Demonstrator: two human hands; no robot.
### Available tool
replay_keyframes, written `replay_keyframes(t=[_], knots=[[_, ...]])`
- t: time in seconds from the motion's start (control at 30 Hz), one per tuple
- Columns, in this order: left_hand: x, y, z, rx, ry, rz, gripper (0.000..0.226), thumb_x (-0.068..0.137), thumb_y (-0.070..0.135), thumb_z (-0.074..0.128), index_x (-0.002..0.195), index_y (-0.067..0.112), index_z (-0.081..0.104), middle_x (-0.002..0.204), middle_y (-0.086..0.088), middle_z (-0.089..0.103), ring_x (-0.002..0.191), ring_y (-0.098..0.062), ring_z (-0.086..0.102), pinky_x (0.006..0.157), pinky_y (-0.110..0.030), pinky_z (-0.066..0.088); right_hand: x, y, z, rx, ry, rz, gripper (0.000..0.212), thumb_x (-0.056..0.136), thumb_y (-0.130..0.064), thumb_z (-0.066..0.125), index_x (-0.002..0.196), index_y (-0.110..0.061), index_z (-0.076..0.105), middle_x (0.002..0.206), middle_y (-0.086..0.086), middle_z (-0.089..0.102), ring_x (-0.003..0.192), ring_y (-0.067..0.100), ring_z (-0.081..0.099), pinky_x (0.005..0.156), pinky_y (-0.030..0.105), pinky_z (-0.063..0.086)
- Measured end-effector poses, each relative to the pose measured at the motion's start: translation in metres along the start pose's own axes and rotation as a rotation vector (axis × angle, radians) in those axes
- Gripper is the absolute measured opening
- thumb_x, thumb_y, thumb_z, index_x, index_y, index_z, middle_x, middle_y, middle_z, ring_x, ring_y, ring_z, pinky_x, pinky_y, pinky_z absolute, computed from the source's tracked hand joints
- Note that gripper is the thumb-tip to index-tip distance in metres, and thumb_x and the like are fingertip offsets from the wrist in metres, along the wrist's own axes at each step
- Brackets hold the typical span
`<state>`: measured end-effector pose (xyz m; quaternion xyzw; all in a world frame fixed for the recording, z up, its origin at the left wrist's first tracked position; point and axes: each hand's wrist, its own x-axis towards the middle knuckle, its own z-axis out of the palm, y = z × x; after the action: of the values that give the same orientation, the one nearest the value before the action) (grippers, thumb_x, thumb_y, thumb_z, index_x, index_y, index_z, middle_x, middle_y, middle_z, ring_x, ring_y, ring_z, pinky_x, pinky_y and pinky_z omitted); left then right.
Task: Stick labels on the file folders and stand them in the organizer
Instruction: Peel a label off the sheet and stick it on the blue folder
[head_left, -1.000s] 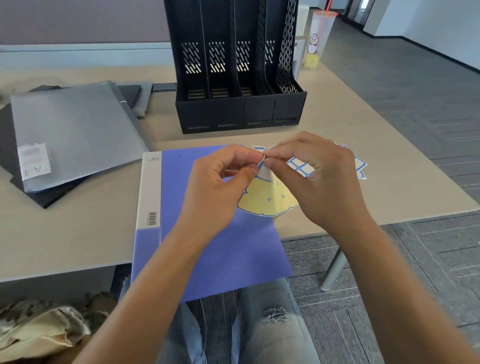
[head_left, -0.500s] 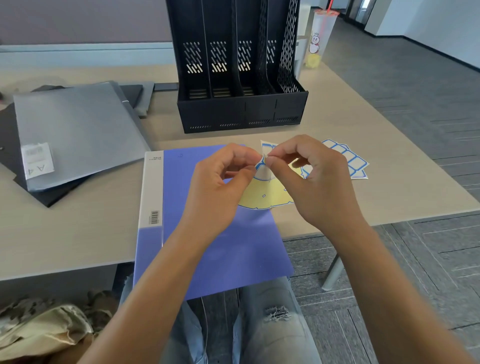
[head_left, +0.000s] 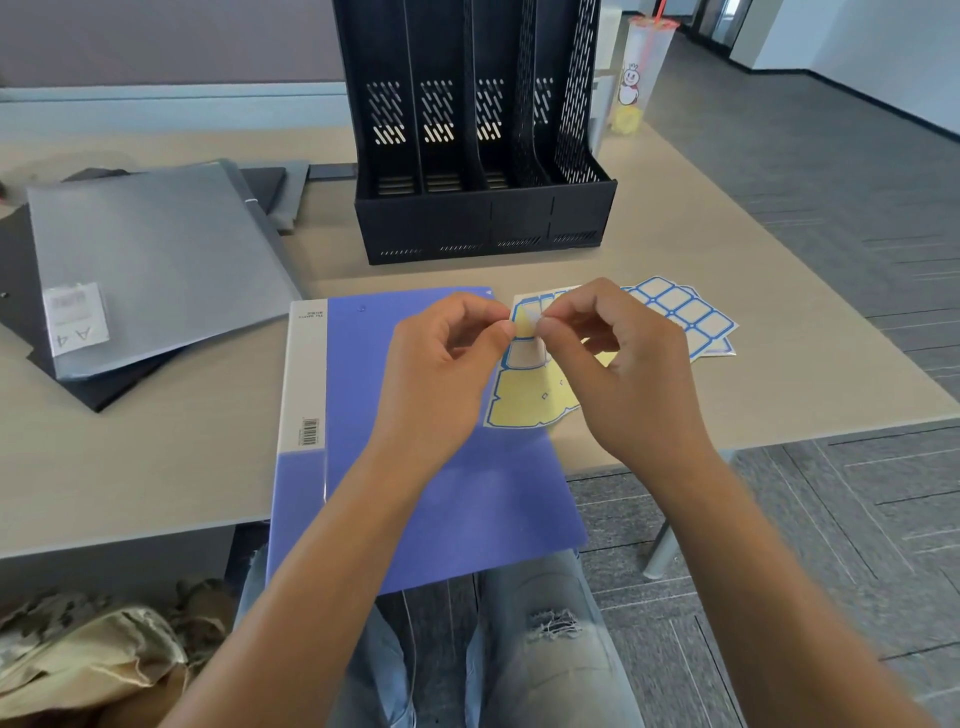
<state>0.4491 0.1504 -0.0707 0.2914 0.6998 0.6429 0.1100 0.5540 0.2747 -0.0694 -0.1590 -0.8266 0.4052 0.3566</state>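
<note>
A blue file folder (head_left: 410, 467) lies flat in front of me, hanging over the table's near edge. My left hand (head_left: 441, 374) and my right hand (head_left: 618, 374) meet above its right side and both pinch the top of a partly used label sheet (head_left: 530, 400) with yellow backing. A blue-bordered label is lifting at the pinched spot. More label sheets (head_left: 685, 312) lie on the table to the right. The black organizer (head_left: 483, 218) stands upright behind, its slots holding nothing visible.
A grey folder (head_left: 150, 260) with a white sticker lies on darker folders at the left. A plastic cup (head_left: 634, 83) stands at the back right. The table (head_left: 135, 457) ends near my lap; crumpled cloth (head_left: 78, 660) lies lower left.
The label sheet has swung from bent and hanging towards lying flatter beside the folder. Both hands stay pinched together at its top edge and have shifted slightly.
</note>
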Motion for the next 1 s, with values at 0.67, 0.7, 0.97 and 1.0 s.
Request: replay_keyframes(t=[0.67,0.7,0.97,1.0], knots=[[-0.003,-0.001,-0.001,0.010,-0.002,0.019,0.013,0.094,0.005,0.069,0.096,0.015,0.077,0.090,0.007,0.077,0.083,-0.002,0.071,0.078,-0.014,0.053,0.000,-0.006,-0.002,0.071,-0.007,0.081,0.011,0.098,-0.016,0.073,0.088,-0.021,0.074,0.081,-0.017,0.075,0.082,0.005,0.072,0.074,0.011,0.048],[-0.003,-0.001,0.000,0.011,0.000,0.020,0.012,0.094,0.006,0.068,0.097,0.013,0.077,0.091,0.005,0.077,0.083,-0.004,0.071,0.078,-0.015,0.053,-0.001,-0.007,-0.003,0.075,0.002,0.090,0.011,0.098,-0.017,0.073,0.088,-0.020,0.073,0.082,-0.016,0.075,0.083,0.005,0.073,0.074,0.012,0.048],[0.005,0.021,0.037,-0.029,-0.058,0.084,0.010,0.095,0.008,0.067,0.100,0.012,0.075,0.096,0.004,0.077,0.092,-0.014,0.072,0.084,-0.026,0.057,-0.011,-0.011,-0.051,0.137,0.224,0.161,0.012,0.097,-0.018,0.073,0.087,-0.022,0.072,0.081,-0.010,0.076,0.083,0.020,0.076,0.072,0.029,0.056],[0.007,0.027,0.047,-0.041,-0.075,0.095,0.010,0.095,0.008,0.067,0.099,0.012,0.075,0.096,0.004,0.077,0.092,-0.013,0.072,0.082,-0.025,0.056,-0.012,-0.011,-0.061,0.139,0.263,0.159,0.012,0.097,-0.017,0.073,0.086,-0.022,0.072,0.080,-0.008,0.076,0.081,0.022,0.076,0.071,0.030,0.057]])
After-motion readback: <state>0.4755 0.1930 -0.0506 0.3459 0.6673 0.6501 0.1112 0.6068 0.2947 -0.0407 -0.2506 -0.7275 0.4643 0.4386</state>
